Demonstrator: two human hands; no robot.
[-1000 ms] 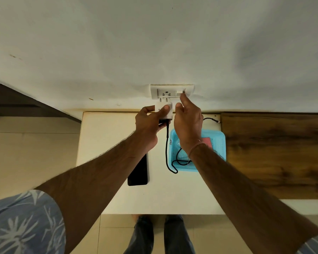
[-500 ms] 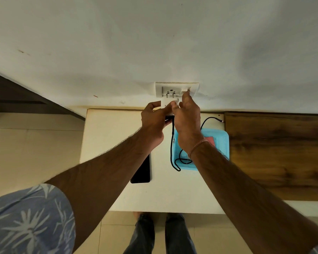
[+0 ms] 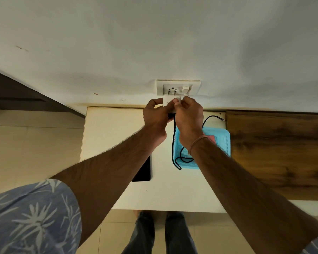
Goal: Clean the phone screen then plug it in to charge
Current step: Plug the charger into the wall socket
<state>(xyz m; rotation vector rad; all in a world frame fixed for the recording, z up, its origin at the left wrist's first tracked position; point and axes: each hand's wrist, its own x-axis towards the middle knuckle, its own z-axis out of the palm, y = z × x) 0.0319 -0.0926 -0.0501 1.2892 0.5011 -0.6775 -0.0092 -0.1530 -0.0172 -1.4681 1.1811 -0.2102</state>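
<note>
A white charger adapter [image 3: 168, 101] is held up at the wall socket [image 3: 173, 88], its two metal pins touching the socket holes. My left hand [image 3: 155, 119] grips the adapter from the left, and my right hand [image 3: 188, 116] pinches it from the right. A black cable [image 3: 173, 143] hangs from the adapter, loops over the blue basket and ends with its free plug [image 3: 222, 118] lying on the table. The black phone [image 3: 142, 170] lies flat on the white table [image 3: 108, 136], partly hidden under my left forearm.
A light blue mesh basket [image 3: 224, 142] holding a pink cloth [image 3: 210, 139] sits on the table's right side. A dark wooden surface [image 3: 275, 153] adjoins the table on the right. A white switch [image 3: 185, 89] sits beside the socket. My legs stand below the table's front edge.
My right hand came down from the socket switch and joined my left on the adapter. The adapter rose until its pins met the socket holes.
</note>
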